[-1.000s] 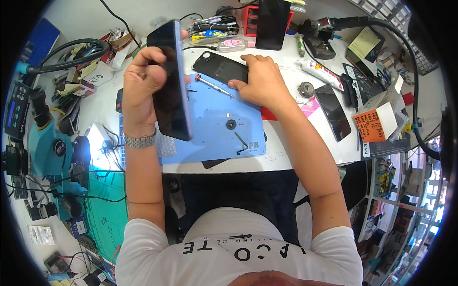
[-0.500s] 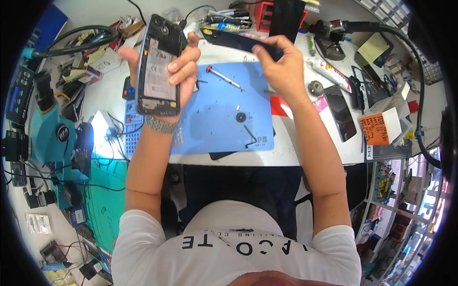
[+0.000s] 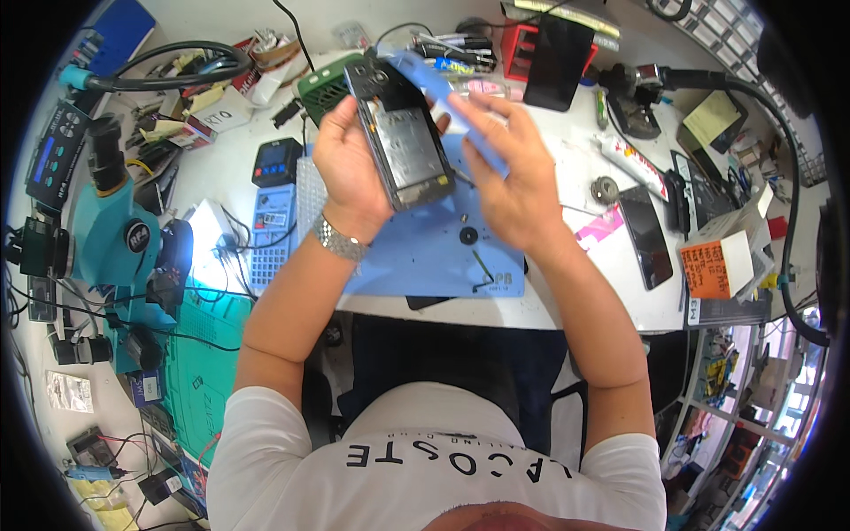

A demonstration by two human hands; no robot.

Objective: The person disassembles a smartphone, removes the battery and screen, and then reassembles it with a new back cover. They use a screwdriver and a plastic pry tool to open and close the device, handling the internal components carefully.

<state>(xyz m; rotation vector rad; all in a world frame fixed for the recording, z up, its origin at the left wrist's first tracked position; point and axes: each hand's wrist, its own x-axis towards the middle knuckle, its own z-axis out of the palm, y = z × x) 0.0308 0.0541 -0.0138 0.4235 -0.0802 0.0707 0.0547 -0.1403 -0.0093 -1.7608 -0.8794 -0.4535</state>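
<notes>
Over the blue work mat (image 3: 390, 261), my left hand (image 3: 347, 173) is closed around an opened smartphone (image 3: 409, 146). Its inside faces up, with a silvery battery and a black section near the camera end. My right hand (image 3: 518, 181) grips a thin phone back cover (image 3: 429, 84), its light-blue side showing. The cover is tilted along the phone's right side, slightly smeared by motion; whether the two touch I cannot tell. On the mat below lie a small black round part (image 3: 468, 235) and a thin green-black strip (image 3: 481, 267).
A teal microscope (image 3: 133, 234) stands at the left, near a blue-screened device (image 3: 276, 162). A green vented object (image 3: 328, 93) is behind the phone. To the right lie a dark phone (image 3: 646, 237), a white tube (image 3: 633, 165) and an orange-and-white box (image 3: 717, 261).
The phone has moved right and tilted the other way in my left hand. My right hand has turned the cover from its dark side to its blue side and brought it beside the phone.
</notes>
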